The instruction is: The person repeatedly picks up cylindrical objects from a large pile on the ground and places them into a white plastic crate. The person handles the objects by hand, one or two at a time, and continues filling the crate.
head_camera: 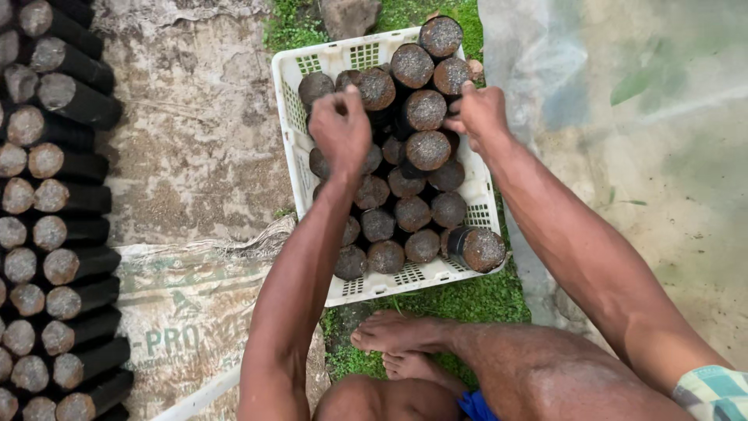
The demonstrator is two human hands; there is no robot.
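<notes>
White plastic crate (290, 148) with holey sides, packed with round black bags of dirt (412, 212), tops crumbly and grey. Left hand (340, 131) curled, fingers pinching bag top under it. Right hand (481, 113) curled, gripping bag at crate's far right edge. Bags tight together; bare concrete (195, 132) left of left hand.
</notes>
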